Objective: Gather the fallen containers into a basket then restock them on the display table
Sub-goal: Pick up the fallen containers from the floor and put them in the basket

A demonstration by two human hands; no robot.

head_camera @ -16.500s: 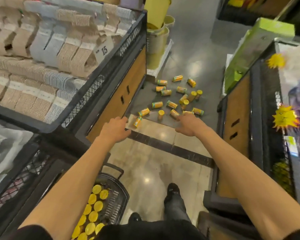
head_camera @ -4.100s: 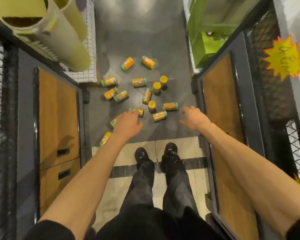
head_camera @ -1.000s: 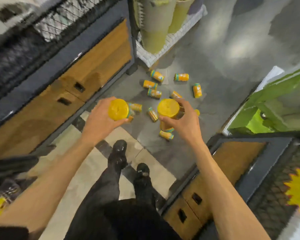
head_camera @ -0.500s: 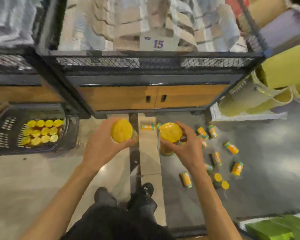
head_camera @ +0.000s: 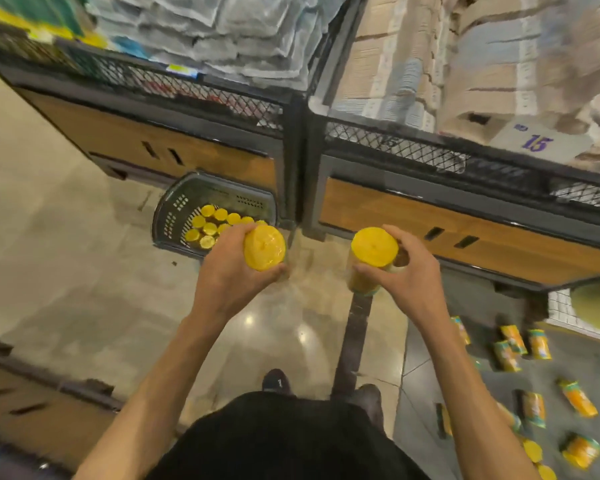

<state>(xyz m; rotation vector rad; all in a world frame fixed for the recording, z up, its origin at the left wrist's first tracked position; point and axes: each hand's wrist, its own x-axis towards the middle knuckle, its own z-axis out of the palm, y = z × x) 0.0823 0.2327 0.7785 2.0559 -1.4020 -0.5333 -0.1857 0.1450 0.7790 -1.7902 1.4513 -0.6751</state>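
Two round plastic containers with yellow lids and orange labels are on their way to the basket, one in each of my hands. My left hand (head_camera: 229, 271) is curled around the first container (head_camera: 264, 248), its lid tipped toward me. My right hand (head_camera: 406, 271) pinches the second container (head_camera: 374, 247) just under its lid, between thumb and fingers. Both hang above the beige tiled floor (head_camera: 84, 271). The dark grey perforated plastic basket (head_camera: 174, 216) sits just ahead of my left hand, at the foot of the wood-fronted display table with the black mesh rim (head_camera: 395, 147). Upright stored containers (head_camera: 208, 226) already stand in it, lids up. I judge it best to lower each one upright beside those, left first since it is nearer, and release low so nothing topples. More fallen containers (head_camera: 513, 344) lie scattered on the grey floor to my right, so the gathering looks far from finished.
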